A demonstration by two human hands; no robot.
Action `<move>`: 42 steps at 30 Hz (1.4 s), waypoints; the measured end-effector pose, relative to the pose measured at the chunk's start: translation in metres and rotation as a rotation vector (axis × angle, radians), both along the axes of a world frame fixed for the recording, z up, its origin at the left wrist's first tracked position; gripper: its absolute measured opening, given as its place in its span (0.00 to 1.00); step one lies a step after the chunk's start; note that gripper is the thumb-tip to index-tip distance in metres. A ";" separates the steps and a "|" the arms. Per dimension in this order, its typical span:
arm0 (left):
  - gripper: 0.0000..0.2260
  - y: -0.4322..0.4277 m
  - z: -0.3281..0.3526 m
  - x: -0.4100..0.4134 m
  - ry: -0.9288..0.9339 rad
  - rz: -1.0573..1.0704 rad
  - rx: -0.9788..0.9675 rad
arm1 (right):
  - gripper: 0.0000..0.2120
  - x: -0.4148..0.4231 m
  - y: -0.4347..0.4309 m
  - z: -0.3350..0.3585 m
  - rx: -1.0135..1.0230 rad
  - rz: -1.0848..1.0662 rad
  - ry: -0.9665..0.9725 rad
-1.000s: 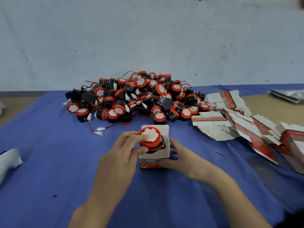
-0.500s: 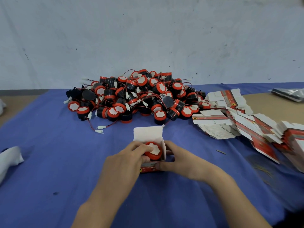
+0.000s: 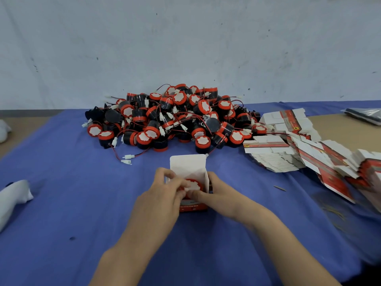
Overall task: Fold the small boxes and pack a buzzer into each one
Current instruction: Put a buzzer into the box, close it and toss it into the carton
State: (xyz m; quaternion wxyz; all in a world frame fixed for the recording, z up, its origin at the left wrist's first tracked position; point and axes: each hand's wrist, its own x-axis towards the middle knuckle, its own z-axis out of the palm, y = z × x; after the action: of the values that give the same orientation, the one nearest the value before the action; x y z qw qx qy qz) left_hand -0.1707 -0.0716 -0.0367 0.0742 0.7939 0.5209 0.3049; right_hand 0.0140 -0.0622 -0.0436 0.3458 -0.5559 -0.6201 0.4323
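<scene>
Since half a second ago the buzzer (image 3: 193, 185) sits lower in the small box (image 3: 186, 166), and the right thumb now reaches over its white face. Left hand (image 3: 162, 195) — fingers curled over the buzzer's near rim — presses it down; right hand (image 3: 219, 193) grips the box's right wall, bracing it against that push. The lid flap stands upright on the far side, leaving the mouth open. The box rests on the blue cloth (image 3: 61, 213), just in front of the loose buzzer pile (image 3: 175, 118); flat box blanks (image 3: 274, 147) lie fanned to the right, handy for the next fold.
</scene>
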 end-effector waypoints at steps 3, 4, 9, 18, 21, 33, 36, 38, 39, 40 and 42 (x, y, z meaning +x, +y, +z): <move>0.09 -0.002 0.008 -0.003 -0.404 -0.052 -0.129 | 0.23 -0.002 0.003 -0.001 -0.009 0.001 0.024; 0.09 -0.003 0.012 -0.005 -0.574 -0.072 -0.191 | 0.23 -0.003 0.003 -0.001 -0.013 -0.001 0.020; 0.09 -0.014 0.023 -0.007 -1.028 -0.194 -0.436 | 0.23 -0.007 0.004 -0.002 -0.004 -0.014 0.017; 0.04 -0.002 0.017 0.003 -0.844 -0.106 -0.223 | 0.17 -0.009 0.001 0.001 0.018 -0.009 -0.006; 0.04 0.003 0.009 0.002 -0.443 -0.040 -0.105 | 0.15 -0.009 0.000 0.001 0.038 0.000 0.008; 0.08 0.002 0.006 0.002 0.053 0.100 0.213 | 0.18 -0.007 -0.005 0.004 -0.002 -0.031 0.003; 0.10 0.006 0.004 -0.002 0.086 0.118 0.174 | 0.21 -0.008 -0.006 0.004 -0.016 -0.036 -0.003; 0.11 0.009 0.002 -0.005 0.089 0.128 0.143 | 0.22 -0.008 -0.006 0.005 -0.020 -0.038 -0.008; 0.11 0.010 0.002 -0.006 0.090 0.131 0.138 | 0.22 -0.008 -0.005 0.005 -0.022 -0.039 -0.010; 0.11 0.011 0.002 -0.006 0.095 0.131 0.138 | 0.23 -0.009 -0.005 0.005 -0.023 -0.037 -0.012; 0.11 0.011 0.003 -0.006 0.115 0.135 0.136 | 0.23 -0.009 -0.004 0.005 -0.023 -0.034 -0.017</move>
State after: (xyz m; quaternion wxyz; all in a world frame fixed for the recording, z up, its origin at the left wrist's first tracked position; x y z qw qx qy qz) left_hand -0.1766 -0.0602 -0.0340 -0.0304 0.7763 0.5548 0.2977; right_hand 0.0051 -0.0663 -0.0383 0.3414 -0.5740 -0.6083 0.4290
